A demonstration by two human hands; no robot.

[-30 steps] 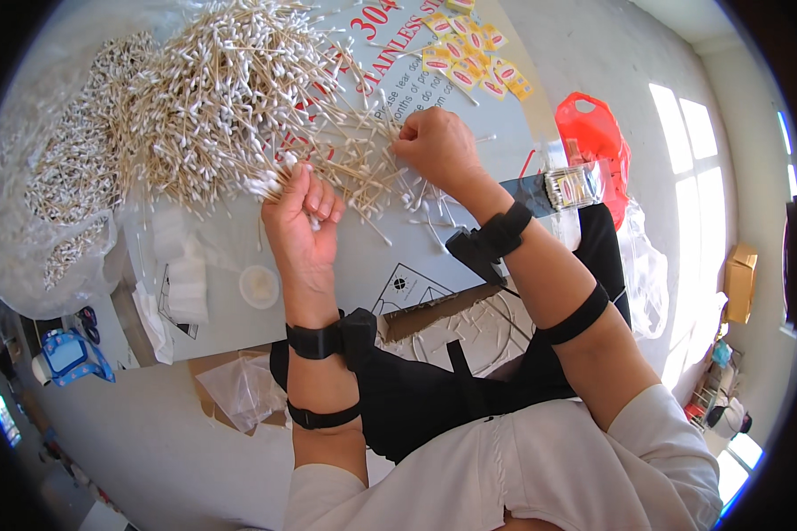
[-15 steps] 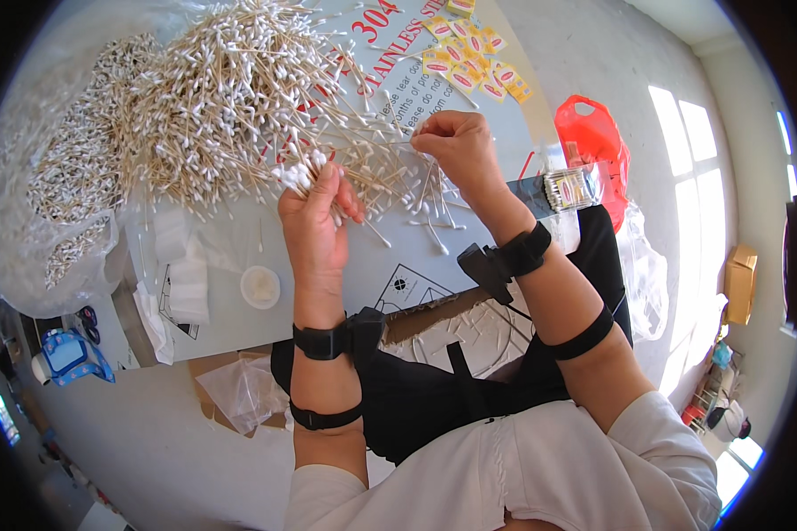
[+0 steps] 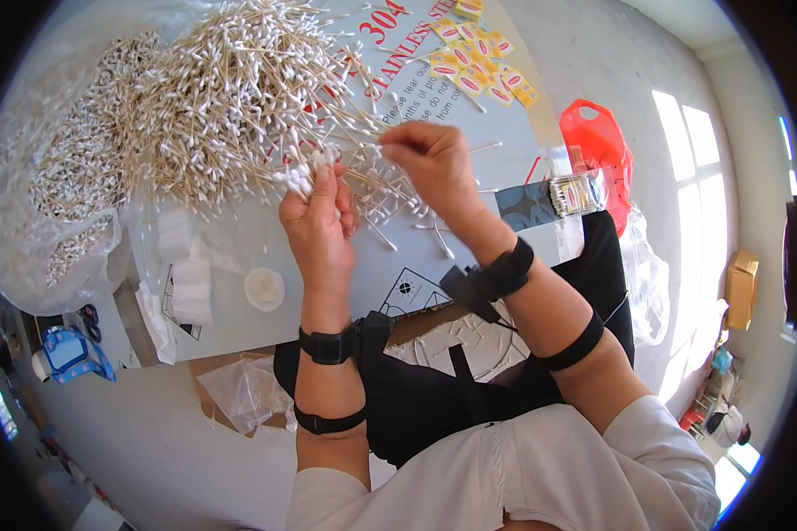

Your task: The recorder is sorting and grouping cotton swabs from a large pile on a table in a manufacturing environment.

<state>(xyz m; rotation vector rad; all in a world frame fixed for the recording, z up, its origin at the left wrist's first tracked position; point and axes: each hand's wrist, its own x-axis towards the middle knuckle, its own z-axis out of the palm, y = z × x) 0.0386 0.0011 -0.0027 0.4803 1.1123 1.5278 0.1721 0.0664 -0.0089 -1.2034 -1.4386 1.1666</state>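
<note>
Far to the left of the left hand's grip, a clear plastic bag (image 3: 18,279) bulged with more swabs, and below it, lower than the grip, lay a blue pouch (image 3: 66,352). Nearer, to the grip's lower left, sat some white folded sheets (image 3: 191,292). A large heap of cotton swabs (image 3: 221,97) rose to the upper left of the grip, its lower right edge close beside the fingers. Below and left of the grip, a small round white dish (image 3: 265,289) rested on the table.

The left hand (image 3: 321,221) was curled, its thumb and fingers pinching a bundle of cotton swabs (image 3: 299,177), with the white tips clustered beyond the thumb. Between the two hands, loose swabs (image 3: 376,199) lay crisscrossed on the tabletop.

The right hand (image 3: 431,168) hovered above these, thumb and forefinger drawn together close to a white swab tip; whether they pinched a stick I could not tell. Beyond that grip, to the upper right, yellow packets (image 3: 474,62) lay scattered. Well to its right lay a clear packet of swabs (image 3: 575,193), with a red plastic bag (image 3: 613,146) just past it. Farthest right of both grips stood a cardboard box (image 3: 741,285).
</note>
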